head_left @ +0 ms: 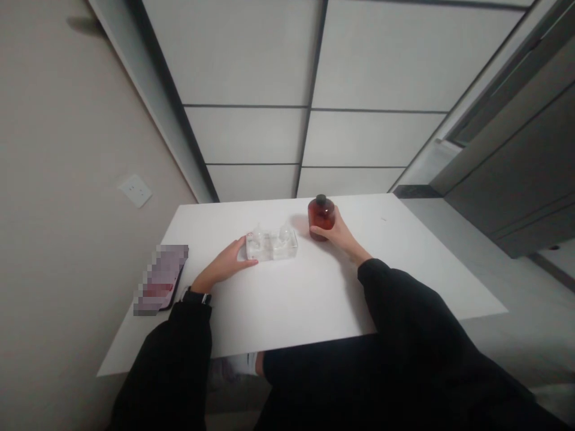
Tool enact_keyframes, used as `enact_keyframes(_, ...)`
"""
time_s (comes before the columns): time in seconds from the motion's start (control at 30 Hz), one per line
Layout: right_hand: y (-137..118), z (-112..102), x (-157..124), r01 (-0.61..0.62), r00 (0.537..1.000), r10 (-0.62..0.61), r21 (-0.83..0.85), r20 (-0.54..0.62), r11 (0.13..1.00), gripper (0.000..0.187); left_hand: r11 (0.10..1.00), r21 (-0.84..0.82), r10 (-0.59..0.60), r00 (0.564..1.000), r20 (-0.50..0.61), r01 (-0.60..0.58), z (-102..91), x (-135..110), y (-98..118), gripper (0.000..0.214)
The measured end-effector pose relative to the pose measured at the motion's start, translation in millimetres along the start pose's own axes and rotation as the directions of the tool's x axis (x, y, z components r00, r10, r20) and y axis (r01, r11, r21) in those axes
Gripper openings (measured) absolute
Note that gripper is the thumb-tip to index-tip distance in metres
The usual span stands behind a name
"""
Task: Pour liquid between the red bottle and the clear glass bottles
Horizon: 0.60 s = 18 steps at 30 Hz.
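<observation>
Amber-brown bottle (321, 219), black cap (320, 199), clear tray (272, 246), white tabletop (287, 311), black sleeves (404, 317)

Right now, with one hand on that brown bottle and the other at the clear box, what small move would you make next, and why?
I'd probably lift the amber bottle slightly, straight up. The right hand already wraps its lower body, it stands just apart from the clear plastic box, and the left hand is against the box's end, likely steadying it.
</observation>
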State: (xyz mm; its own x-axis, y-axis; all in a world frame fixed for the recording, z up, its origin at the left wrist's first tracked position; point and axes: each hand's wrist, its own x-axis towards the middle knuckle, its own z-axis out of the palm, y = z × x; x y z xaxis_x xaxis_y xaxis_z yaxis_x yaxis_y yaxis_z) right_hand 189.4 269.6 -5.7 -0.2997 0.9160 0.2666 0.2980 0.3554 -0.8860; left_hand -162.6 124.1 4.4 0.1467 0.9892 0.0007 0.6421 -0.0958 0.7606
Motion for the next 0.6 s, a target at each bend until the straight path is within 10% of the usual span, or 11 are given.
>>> enact_keyframes(0.6,-29.0,30.8,-67.3,-0.019,0.994,0.015,0.042,0.105,0.999,0.096,0.999,0.032,-0.004,1.000,-0.015,0.004,-0.4,-2.1,10.3,0.089)
